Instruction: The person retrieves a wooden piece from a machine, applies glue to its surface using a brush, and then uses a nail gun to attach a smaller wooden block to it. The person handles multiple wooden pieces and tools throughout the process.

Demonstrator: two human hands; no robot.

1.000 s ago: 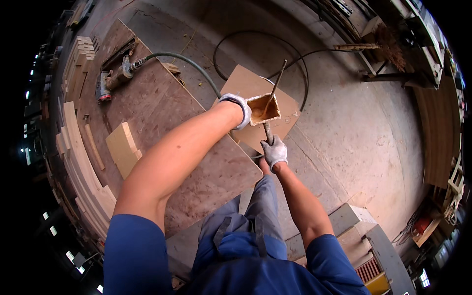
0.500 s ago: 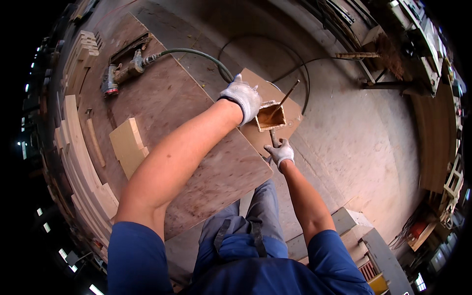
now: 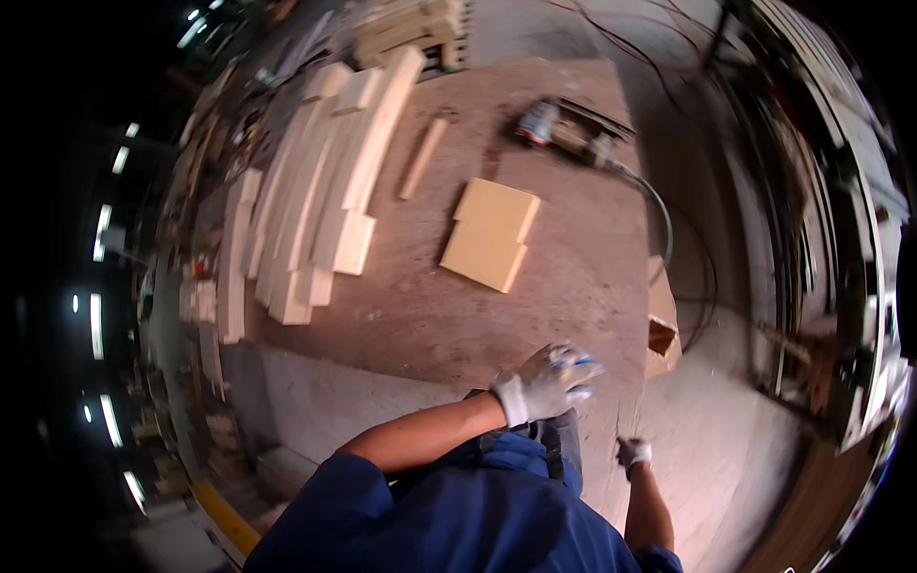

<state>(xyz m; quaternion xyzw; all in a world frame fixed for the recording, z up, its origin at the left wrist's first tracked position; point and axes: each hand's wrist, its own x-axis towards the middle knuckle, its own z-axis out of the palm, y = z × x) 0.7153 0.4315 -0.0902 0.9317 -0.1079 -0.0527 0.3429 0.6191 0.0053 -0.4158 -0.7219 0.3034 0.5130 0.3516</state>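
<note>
My left hand (image 3: 554,384), in a whitish glove, is above the near edge of the brown work table (image 3: 382,329), fingers stretched out and nothing visible in them. Lower right, beyond the table's corner, my gloved right hand (image 3: 634,454) has its fingers curled in. A thin dark line rises beside it; blur hides what it holds. An open box with a brown inside (image 3: 662,336) stands past the table's right edge, by some cardboard (image 3: 659,286). Two stacked tan wooden blocks (image 3: 489,234) lie mid-table, nearest to my left hand.
Pale wooden beams (image 3: 339,181) are stacked along the table's left side. A hammer (image 3: 425,158) lies beside them. At the far right of the table is a nail gun (image 3: 568,134) with a green hose (image 3: 659,205). A rack with long pieces (image 3: 812,191) stands at right.
My view has swung left toward the table and beams. My left hand has left the box and come back to the table's near edge. My right hand has drawn away from the box.
</note>
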